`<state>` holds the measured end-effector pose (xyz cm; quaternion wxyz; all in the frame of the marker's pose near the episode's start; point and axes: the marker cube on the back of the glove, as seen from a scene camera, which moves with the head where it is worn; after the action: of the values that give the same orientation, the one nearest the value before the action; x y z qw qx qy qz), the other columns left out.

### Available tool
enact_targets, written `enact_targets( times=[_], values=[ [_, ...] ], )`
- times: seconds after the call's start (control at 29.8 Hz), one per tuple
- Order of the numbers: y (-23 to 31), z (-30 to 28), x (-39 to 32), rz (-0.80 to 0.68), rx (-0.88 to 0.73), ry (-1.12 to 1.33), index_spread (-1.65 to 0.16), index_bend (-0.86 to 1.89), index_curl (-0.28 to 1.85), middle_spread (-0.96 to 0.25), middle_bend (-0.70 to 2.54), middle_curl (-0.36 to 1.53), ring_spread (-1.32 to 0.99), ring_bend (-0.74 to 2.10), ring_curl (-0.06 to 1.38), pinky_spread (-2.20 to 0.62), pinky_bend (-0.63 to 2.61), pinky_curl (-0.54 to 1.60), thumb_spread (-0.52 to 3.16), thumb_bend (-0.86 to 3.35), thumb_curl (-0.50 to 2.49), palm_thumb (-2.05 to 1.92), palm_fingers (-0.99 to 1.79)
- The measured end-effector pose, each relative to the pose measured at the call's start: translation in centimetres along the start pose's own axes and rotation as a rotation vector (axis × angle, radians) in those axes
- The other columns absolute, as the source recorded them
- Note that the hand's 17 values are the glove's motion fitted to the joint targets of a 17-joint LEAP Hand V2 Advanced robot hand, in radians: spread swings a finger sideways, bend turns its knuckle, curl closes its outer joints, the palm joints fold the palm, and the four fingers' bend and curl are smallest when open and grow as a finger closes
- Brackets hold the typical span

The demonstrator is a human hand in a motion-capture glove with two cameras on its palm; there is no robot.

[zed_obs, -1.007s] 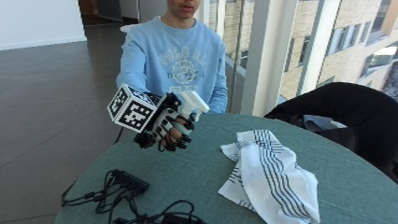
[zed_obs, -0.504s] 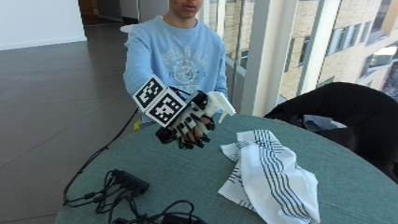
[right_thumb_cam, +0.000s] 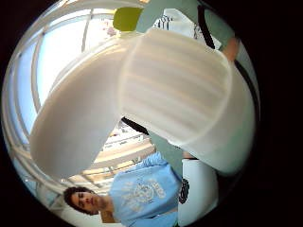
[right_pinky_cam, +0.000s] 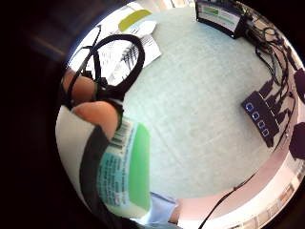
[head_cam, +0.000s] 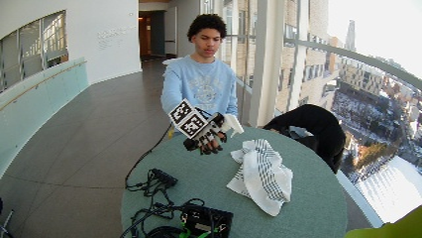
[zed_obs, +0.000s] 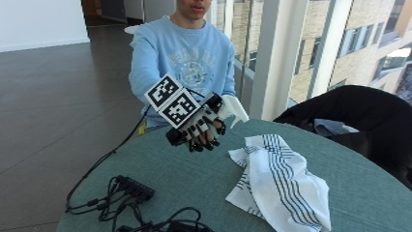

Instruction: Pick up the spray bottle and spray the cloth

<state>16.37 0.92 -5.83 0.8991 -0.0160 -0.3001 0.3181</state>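
Observation:
My gloved right hand (zed_obs: 201, 129) is raised above the green round table (zed_obs: 193, 179) and grips a spray bottle, fingers curled round it. The bottle's white spray head (zed_obs: 233, 107) sticks out past the hand toward the cloth side. Close to the palm I see the bottle's green label (right_pinky_cam: 125, 172) and the white head (right_thumb_cam: 156, 94). The white cloth with dark stripes (zed_obs: 277, 181) lies crumpled on the table, to the right of the hand and lower; it also shows as a cloth (head_cam: 261, 174) in the wide view.
A black power strip with cables (zed_obs: 132, 189) lies at the table's near left. A black box (head_cam: 206, 221) sits at the front edge. A dark jacket on a chair (zed_obs: 360, 113) stands behind the table on the right. Windows run along the right.
The hand with the bottle has moved right, toward the cloth, and tilted so the spray head points more to the cloth. The cloth has stayed put.

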Motion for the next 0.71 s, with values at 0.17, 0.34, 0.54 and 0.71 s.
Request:
enact_targets(
  times=[0.17, 0.34, 0.54, 0.71],
  values=[
    [-0.28, -0.18, -0.19, 0.006, -0.002, -0.001, -0.27, 0.15, 0.39, -0.08, 0.16, 0.39, -0.04, 0.52, 0.41, 0.1, 0.27, 0.38, 0.6, -0.03, 0.64, 1.01, 1.11],
    [-0.32, -0.06, -0.42, 0.003, -0.006, 0.004, -0.27, 0.15, 0.39, -0.08, 0.16, 0.39, -0.04, 0.54, 0.41, 0.09, 0.28, 0.38, 0.59, -0.03, 0.65, 1.01, 1.11],
    [-0.48, 0.1, -0.72, -0.002, -0.015, 0.025, -0.26, 0.15, 0.4, -0.08, 0.16, 0.38, -0.04, 0.55, 0.42, 0.08, 0.29, 0.38, 0.59, -0.03, 0.66, 1.0, 1.11],
    [-0.66, 0.11, -1.02, -0.004, -0.026, 0.028, -0.26, 0.15, 0.4, -0.08, 0.16, 0.38, -0.04, 0.56, 0.42, 0.07, 0.3, 0.38, 0.58, -0.03, 0.66, 0.99, 1.11]
  ],
)
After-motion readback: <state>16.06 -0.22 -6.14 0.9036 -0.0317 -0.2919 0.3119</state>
